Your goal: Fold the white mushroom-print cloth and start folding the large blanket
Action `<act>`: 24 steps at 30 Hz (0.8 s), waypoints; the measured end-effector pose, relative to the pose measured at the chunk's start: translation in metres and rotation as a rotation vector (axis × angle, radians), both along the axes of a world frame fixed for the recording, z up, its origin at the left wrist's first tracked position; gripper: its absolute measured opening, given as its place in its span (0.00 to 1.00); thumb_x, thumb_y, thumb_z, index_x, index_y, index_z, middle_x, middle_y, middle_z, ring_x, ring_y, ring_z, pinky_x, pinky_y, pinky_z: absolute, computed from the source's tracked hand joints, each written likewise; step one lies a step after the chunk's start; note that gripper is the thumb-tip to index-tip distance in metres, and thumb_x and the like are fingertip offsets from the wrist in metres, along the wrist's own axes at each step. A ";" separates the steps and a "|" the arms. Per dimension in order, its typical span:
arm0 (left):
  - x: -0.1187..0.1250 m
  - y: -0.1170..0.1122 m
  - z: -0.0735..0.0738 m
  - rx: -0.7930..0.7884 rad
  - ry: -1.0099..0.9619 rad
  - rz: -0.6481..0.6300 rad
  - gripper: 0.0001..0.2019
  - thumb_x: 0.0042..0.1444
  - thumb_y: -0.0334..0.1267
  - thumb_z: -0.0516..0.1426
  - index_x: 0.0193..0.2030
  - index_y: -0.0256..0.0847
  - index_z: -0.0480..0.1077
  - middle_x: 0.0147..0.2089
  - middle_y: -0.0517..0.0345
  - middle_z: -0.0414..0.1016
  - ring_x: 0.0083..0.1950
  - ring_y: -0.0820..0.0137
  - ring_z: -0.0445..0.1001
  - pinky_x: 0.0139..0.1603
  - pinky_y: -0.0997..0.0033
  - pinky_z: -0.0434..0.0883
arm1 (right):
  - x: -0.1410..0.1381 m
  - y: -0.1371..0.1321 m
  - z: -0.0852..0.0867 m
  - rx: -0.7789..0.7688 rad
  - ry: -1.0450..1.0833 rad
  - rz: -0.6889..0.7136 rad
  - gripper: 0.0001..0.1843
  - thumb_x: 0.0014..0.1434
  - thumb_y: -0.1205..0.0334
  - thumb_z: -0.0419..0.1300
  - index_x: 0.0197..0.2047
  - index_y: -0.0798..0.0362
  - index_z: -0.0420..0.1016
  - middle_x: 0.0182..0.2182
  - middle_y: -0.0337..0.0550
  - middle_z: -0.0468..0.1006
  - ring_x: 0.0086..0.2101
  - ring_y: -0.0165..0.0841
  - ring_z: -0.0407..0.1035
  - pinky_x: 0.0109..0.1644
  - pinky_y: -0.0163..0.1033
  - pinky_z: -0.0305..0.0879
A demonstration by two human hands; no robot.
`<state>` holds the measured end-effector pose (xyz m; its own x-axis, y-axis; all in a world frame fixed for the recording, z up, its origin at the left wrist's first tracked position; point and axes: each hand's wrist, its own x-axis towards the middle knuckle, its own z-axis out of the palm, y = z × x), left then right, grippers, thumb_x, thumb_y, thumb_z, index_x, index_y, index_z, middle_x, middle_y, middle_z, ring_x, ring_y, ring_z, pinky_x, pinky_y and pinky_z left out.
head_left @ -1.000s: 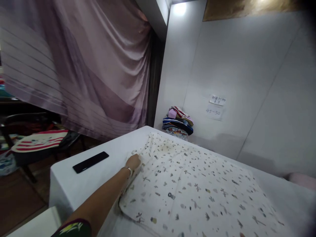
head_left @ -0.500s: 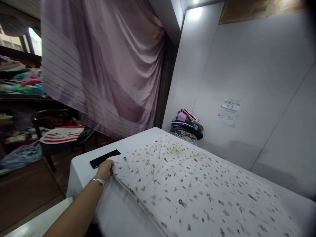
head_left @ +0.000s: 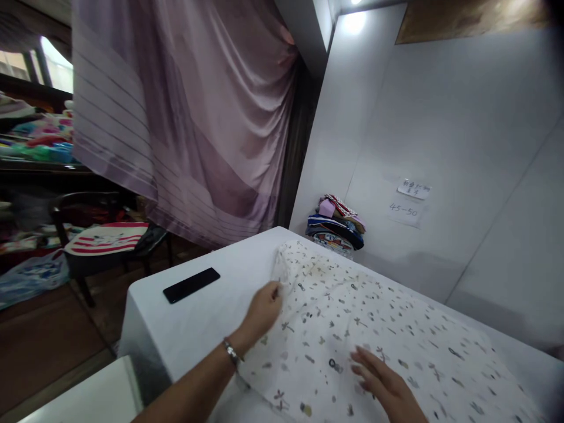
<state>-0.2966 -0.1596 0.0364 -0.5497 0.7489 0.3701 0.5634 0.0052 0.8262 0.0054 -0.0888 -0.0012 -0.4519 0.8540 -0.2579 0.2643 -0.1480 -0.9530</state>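
A white cloth (head_left: 326, 329) printed with small grey and brown figures spreads over a table under a white cover. My left hand (head_left: 265, 306), with a metal band at the wrist, is closed on the cloth's left edge, which is lifted and slightly blurred. Over the middle front of the cloth is my right hand (head_left: 382, 379), its fingers apart and nothing in them; whether the fingertips touch the fabric I cannot tell.
A black phone (head_left: 191, 285) lies on the white-covered table (head_left: 152, 314) at the left. Folded fabrics (head_left: 335, 223) are stacked by the wall at the back. A chair (head_left: 110, 244) with a striped cushion stands left, below a hanging pink curtain (head_left: 211, 117).
My left hand has moved right with the cloth's edge, uncovering table beside the phone. My right hand has come into view at the front.
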 end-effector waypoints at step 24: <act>-0.037 0.089 -0.019 -0.510 0.103 -0.243 0.12 0.49 0.36 0.52 0.36 0.39 0.76 0.30 0.59 0.77 0.32 0.71 0.73 0.33 0.76 0.66 | -0.150 -0.022 -0.025 -0.107 0.464 0.151 0.25 0.47 0.65 0.55 0.51 0.53 0.73 0.45 0.44 0.77 0.50 0.41 0.67 0.55 0.45 0.60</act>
